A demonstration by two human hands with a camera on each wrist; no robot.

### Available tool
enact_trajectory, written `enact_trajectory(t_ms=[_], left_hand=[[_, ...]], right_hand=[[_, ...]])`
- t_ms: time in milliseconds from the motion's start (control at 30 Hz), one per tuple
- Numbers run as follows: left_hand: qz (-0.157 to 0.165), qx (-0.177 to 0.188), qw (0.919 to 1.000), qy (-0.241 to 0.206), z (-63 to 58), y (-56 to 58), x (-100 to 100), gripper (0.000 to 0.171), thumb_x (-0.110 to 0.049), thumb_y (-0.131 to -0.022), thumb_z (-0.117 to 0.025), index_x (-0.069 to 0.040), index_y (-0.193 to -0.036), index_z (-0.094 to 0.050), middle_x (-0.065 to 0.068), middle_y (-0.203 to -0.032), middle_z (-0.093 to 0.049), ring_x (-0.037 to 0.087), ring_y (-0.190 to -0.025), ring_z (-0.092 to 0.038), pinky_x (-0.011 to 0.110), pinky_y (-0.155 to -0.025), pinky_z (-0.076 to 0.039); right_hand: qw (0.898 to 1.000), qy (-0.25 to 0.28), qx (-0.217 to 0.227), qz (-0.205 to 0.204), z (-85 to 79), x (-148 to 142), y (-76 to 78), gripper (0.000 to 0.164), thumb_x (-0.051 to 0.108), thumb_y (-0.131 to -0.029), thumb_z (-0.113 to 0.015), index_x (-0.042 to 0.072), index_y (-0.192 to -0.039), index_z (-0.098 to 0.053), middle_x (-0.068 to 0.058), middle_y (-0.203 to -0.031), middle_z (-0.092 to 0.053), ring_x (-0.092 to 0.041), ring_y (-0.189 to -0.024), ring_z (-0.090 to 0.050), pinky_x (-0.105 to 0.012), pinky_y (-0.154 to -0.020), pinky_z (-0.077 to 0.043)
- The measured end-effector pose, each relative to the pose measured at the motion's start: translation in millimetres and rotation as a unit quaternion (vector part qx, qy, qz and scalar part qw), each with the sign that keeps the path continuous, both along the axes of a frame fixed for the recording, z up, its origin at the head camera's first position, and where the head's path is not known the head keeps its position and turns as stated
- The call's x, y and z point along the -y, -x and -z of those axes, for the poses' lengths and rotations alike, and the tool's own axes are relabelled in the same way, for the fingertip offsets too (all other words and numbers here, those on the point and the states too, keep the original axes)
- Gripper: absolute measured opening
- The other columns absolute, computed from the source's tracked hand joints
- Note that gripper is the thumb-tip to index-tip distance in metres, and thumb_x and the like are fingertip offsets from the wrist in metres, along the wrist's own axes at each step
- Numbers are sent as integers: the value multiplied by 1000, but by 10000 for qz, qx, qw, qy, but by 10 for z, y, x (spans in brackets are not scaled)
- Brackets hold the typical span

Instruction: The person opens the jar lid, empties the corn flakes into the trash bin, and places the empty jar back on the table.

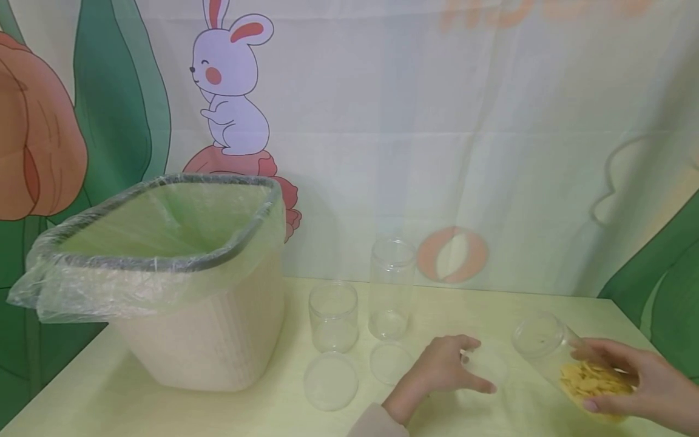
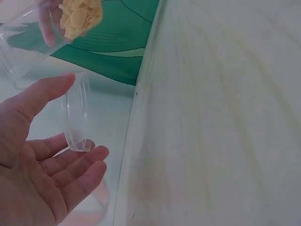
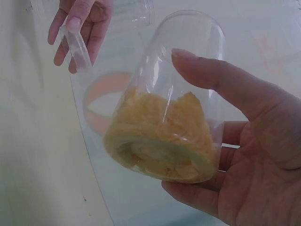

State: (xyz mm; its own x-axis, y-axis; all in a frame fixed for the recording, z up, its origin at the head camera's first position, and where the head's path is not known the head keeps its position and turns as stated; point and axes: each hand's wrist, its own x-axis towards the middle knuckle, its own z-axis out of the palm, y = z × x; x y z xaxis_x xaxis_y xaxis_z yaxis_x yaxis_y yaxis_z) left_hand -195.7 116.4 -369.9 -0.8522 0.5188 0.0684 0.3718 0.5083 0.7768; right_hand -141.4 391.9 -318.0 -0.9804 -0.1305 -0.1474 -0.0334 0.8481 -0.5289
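Note:
In my right hand (image 1: 641, 379) is a clear cylindrical jar (image 3: 162, 113), gripped around its side above the table. It tilts with its mouth toward the left, and yellow flakes (image 1: 595, 382) lie in its lower end. My left hand (image 1: 448, 367) holds a clear round lid (image 2: 77, 113) by its edge, between the thumb and the fingers. In the head view this lid is barely visible against the table. Left of that hand stand a short clear jar (image 1: 334, 318) and a taller clear jar (image 1: 391, 291), both upright.
Two clear round lids, a left lid (image 1: 330, 381) and a right lid (image 1: 391, 363), lie flat before the standing jars. A large bin (image 1: 207, 340) with a clear plastic liner stands at the left of the table (image 1: 295, 419). Behind hangs a printed curtain (image 1: 349, 121).

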Motion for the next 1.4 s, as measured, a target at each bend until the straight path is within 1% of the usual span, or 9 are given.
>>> enact_trajectory(t_ms=[133, 333, 533, 667, 767, 867, 1000, 1167, 1400], left_hand=[[129, -86, 9996, 256, 10, 6, 5, 65, -32, -63, -82, -17, -121, -58, -8, -116, -60, 7, -92, -61, 18, -74, -47], [311, -58, 9982, 517, -4, -8, 25, 63, -30, -64, -82, -16, -120, -59, -8, -116, -60, 8, -96, -60, 20, -78, -47], [360, -152, 9958, 833, 37, -2, 17, 61, -31, -63, -82, -20, -118, -60, -11, -115, -60, 6, -101, -57, 20, -81, -45], [487, -379, 9899, 1280, 61, 9, 1, 59, -34, -64, -82, -22, -118, -60, -12, -115, -60, 5, -108, -53, 19, -86, -43], [593, -496, 9851, 1538, 74, 20, -13, 59, -36, -65, -81, -22, -118, -60, -13, -116, -59, 4, -108, -52, 18, -86, -42], [607, -480, 9837, 1625, 86, 24, -28, 59, -35, -65, -81, -24, -118, -60, -13, -116, -59, 3, -106, -52, 18, -86, -42], [579, -555, 9804, 1799, 90, 1, -48, 60, -35, -63, -82, -27, -118, -59, -14, -118, -57, 2, -107, -51, 17, -87, -40], [565, -756, 9729, 2112, 70, -47, -70, 62, -35, -61, -82, -29, -118, -59, -16, -117, -56, 0, -107, -51, 15, -83, -41], [558, -865, 9652, 2405, 77, -78, -102, 63, -37, -61, -82, -33, -119, -57, -19, -117, -56, 0, -106, -51, 16, -80, -42]], right_hand=[[10000, 20, -43, -37, -3, 5, -9, 78, 31, -77, -72, -13, -130, -34, -31, -121, -49, -39, -102, -52, -54, -77, -47], [9999, 66, -97, -97, -6, 3, -22, 77, 29, -78, -71, -13, -130, -34, -31, -121, -48, -41, -103, -51, -54, -76, -47], [9998, 70, -117, -131, -3, -1, -25, 76, 28, -79, -71, -14, -130, -33, -31, -120, -49, -41, -103, -51, -53, -75, -48], [10000, 55, 24, -51, -13, 5, -11, 79, 31, -79, -71, -14, -130, -32, -32, -121, -48, -42, -103, -51, -52, -74, -48], [9999, 90, 144, 12, -25, 17, -9, 79, 32, -79, -70, -14, -130, -31, -33, -122, -46, -43, -103, -50, -51, -73, -49], [9998, 96, 158, -12, -47, 37, -14, 78, 31, -80, -70, -15, -130, -31, -33, -122, -46, -43, -103, -50, -51, -72, -49], [9998, 91, 141, -58, -69, 61, -22, 76, 29, -81, -69, -15, -129, -31, -33, -121, -47, -44, -103, -50, -51, -71, -49], [9999, 87, 130, -54, -75, 73, -23, 76, 29, -81, -69, -16, -129, -31, -33, -120, -47, -44, -102, -50, -49, -70, -50], [9999, 70, 61, -65, -83, 87, -37, 77, 28, -80, -70, -16, -129, -31, -33, -120, -47, -44, -102, -50, -48, -70, -50]])
